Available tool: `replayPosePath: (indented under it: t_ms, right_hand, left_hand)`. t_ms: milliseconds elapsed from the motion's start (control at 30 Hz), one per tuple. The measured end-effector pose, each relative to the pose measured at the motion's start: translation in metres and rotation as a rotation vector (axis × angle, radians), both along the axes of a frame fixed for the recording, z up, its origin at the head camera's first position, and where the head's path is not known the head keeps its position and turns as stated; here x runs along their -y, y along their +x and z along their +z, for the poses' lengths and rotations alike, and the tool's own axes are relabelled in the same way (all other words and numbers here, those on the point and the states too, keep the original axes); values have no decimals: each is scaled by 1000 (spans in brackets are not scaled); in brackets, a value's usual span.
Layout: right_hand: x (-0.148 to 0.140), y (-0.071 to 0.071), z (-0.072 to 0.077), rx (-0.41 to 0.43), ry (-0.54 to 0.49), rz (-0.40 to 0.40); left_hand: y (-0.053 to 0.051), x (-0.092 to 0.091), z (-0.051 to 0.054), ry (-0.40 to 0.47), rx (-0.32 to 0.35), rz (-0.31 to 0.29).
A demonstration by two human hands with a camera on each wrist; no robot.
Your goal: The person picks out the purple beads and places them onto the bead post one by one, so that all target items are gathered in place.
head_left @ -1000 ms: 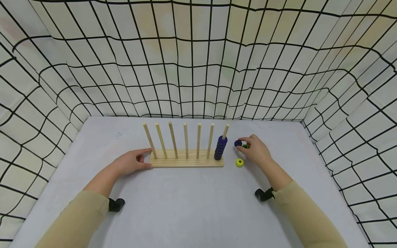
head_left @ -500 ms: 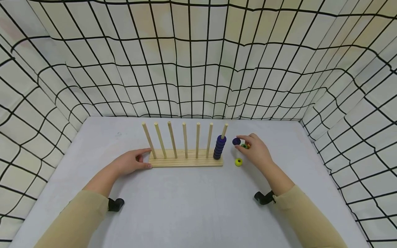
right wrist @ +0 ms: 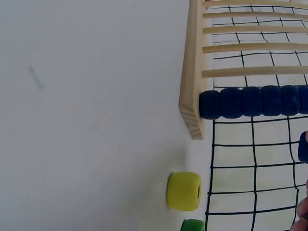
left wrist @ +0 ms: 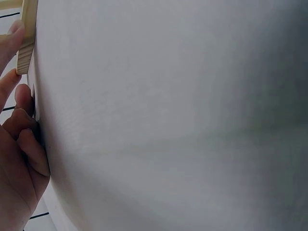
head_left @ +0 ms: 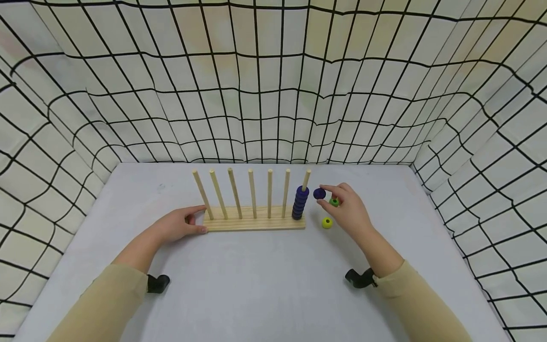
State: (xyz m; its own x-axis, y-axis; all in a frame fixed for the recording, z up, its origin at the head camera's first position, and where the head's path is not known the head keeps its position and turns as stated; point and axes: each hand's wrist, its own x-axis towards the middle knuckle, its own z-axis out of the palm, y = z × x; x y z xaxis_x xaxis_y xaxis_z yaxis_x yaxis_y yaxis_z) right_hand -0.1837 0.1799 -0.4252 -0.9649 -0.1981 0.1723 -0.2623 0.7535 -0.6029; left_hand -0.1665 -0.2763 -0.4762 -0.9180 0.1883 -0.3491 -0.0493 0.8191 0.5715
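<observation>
A wooden peg board (head_left: 252, 225) with a row of upright pegs stands on the table. Its rightmost peg carries a stack of dark blue beads (head_left: 300, 204); the other pegs are bare. My left hand (head_left: 177, 225) grips the board's left end between thumb and forefinger, and the left wrist view shows the fingertips at that end (left wrist: 25, 62). Just right of the stack, my right hand (head_left: 348, 209) pinches one dark blue bead (head_left: 319, 194) between thumb and forefinger, above the table. In the right wrist view this bead (right wrist: 303, 148) is cut off by the edge.
A yellow bead (head_left: 326, 223) lies near the board's right end. Behind it a green bead (head_left: 334, 202) is partly covered by the right hand. Black netting (head_left: 265, 118) over white walls encloses the back and sides of the white table (head_left: 256, 285).
My right hand has lifted the dark blue bead and carried it left, toward the stacked peg. The left hand keeps its hold on the board. The head view has shifted slightly.
</observation>
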Motion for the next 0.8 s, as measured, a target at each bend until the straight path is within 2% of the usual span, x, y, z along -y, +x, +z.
replayPosePath:
  t_ms: [367,800]
  right_hand:
    - [4,7,7,-69,-93,-9]
    - [13,13,23,-206,-257,-3]
  left_hand:
    - [0,3,-4,17,-5,7]
    - [0,2,-4,16,-10,1]
